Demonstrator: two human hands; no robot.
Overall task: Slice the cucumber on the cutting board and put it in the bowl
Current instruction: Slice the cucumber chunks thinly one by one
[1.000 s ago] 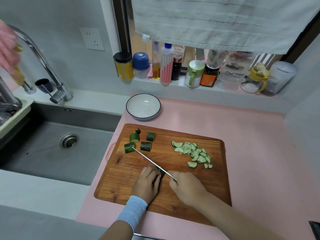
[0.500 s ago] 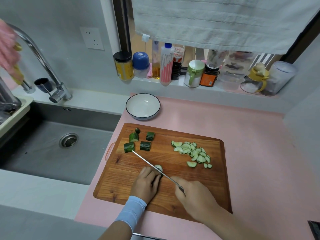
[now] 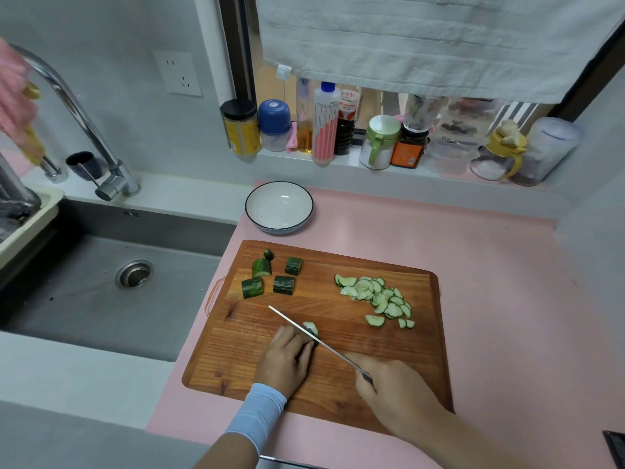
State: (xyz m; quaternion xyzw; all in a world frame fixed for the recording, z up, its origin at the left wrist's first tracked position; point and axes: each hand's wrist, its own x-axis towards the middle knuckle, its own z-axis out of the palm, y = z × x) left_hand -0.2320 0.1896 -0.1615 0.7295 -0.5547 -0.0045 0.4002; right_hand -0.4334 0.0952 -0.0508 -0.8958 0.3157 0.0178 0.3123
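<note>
On the wooden cutting board (image 3: 338,384) my left hand (image 3: 285,360) curls its fingers over a short cucumber piece (image 3: 310,328). My right hand (image 3: 394,390) grips the handle of a knife (image 3: 304,333), whose blade lies against the cut face of that piece. A heap of pale half-moon slices (image 3: 377,296) lies on the board's right side. Several dark green chunks (image 3: 272,274) sit at its far left corner. The white bowl (image 3: 279,207) with a dark rim stands empty behind the board.
A steel sink (image 3: 101,286) with a tall tap (image 3: 84,130) lies left of the pink counter (image 3: 490,282). Bottles and jars (image 3: 328,126) line the window ledge, under a hanging towel (image 3: 422,38).
The knife and my right hand drew back toward me, then shifted slightly. A pale cut face of the cucumber piece now shows beside the blade. My left hand stays on the piece.
</note>
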